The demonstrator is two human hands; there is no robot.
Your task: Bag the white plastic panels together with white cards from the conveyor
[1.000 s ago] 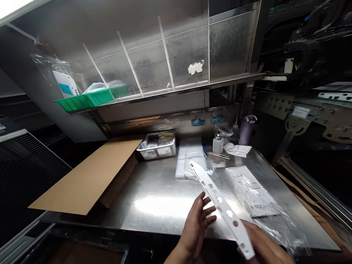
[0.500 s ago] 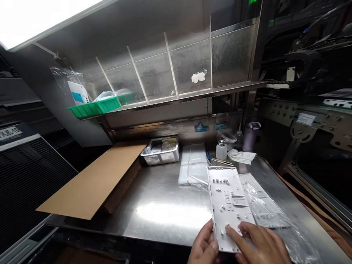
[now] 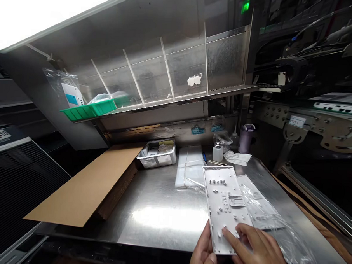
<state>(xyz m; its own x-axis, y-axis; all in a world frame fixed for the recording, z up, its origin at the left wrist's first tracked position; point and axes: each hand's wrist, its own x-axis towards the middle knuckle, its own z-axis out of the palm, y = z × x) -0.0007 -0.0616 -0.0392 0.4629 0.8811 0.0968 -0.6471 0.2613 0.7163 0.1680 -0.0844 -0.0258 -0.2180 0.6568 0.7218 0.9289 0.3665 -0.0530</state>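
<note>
A white plastic housing panel (image 3: 223,212), with small raised posts and a rectangular recess, is tilted up in front of me over the bench's near edge. My left hand (image 3: 203,252) grips its lower left edge, thumb on the near side. My right hand (image 3: 257,248) is closed at the lower right edge, its index fingertip on the panel's inner face near the small posts. Part of the right thumb is hidden below the panel. Just right of the held panel, a second white panel (image 3: 263,209) lies in clear plastic film.
Brown cardboard (image 3: 83,186) covers the bench's left side. Behind stand a grey bin (image 3: 157,160), a stack of clear bags (image 3: 188,173), a small pump bottle (image 3: 217,152), a white cloth (image 3: 237,158) and a purple cup (image 3: 245,139). A green tray (image 3: 89,109) sits on the overhead shelf.
The whole view has shifted slightly, with the scene sliding left. Both hands keep their hold on the panel, and the right index fingertip stays near the same posts.
</note>
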